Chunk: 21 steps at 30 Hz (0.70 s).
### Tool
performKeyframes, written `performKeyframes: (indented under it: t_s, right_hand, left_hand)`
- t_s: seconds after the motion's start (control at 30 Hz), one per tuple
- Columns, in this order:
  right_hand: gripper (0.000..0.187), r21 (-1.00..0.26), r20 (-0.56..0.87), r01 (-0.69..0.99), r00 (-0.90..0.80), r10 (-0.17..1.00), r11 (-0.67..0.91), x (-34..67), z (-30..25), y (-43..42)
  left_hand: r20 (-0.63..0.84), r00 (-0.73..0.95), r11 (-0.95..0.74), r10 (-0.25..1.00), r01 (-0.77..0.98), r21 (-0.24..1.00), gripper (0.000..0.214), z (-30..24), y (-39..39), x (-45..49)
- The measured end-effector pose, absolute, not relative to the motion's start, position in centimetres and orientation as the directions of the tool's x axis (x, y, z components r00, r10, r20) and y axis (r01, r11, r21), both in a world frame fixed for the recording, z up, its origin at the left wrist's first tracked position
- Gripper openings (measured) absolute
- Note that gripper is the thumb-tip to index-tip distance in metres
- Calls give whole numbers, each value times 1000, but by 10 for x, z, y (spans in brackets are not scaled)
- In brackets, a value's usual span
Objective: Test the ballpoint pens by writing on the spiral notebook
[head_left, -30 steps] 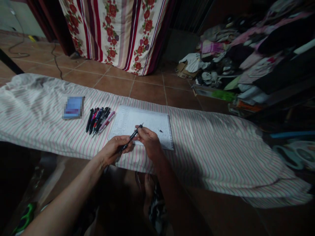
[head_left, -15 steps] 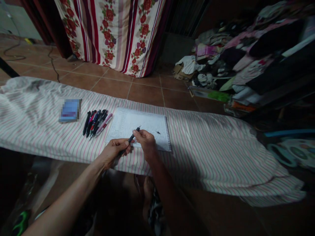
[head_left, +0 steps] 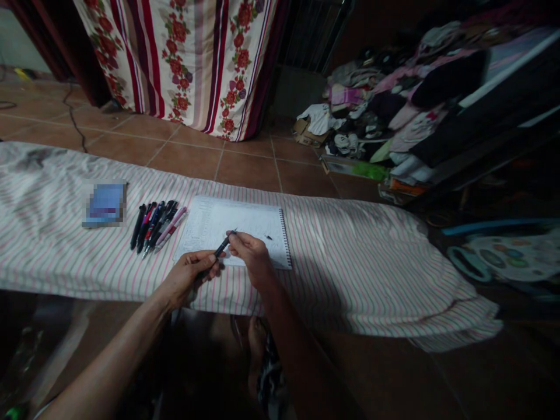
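A black pen (head_left: 222, 247) slants between my hands over the near part of a spiral notebook (head_left: 258, 217). My left hand (head_left: 190, 273) is closed around the pen's lower end. With thumb and finger, my right hand (head_left: 251, 254) pinches the upper end, where a thin tip pokes out. On the open page, just right of my right hand, lies a small dark pointed piece (head_left: 269, 237), perhaps a pen part. Several pens (head_left: 153, 226), mostly dark with a pink one (head_left: 171, 228) at the right, lie side by side left of the notebook.
Everything lies on a long surface under a striped cloth (head_left: 350, 256). A blurred blue packet or booklet (head_left: 105, 202) is at the left. Beyond are a tiled floor (head_left: 245, 169), a floral curtain (head_left: 196, 64) and a heap of clothes (head_left: 371, 105). Patterned plastic furniture (head_left: 503, 256) stands at right.
The whole view has shifted, so the things sit further left in the picture. Both hands keep the same hold on the pen, and the small piece stays on the page.
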State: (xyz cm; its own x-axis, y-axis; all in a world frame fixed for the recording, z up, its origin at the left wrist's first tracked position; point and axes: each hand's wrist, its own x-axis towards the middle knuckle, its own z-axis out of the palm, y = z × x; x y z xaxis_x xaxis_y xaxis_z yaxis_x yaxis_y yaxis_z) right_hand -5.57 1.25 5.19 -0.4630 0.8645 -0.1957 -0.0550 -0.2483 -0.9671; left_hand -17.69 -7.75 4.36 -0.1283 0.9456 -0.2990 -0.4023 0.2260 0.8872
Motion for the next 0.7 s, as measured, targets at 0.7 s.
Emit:
performKeyframes:
  t_s: [0.7]
  right_hand:
    - [41, -987, -162, 61, -391, 906, -150, -45, 43, 32]
  left_hand:
    - [-347, -176, 239, 921, -445, 863, 30, 42, -76, -172]
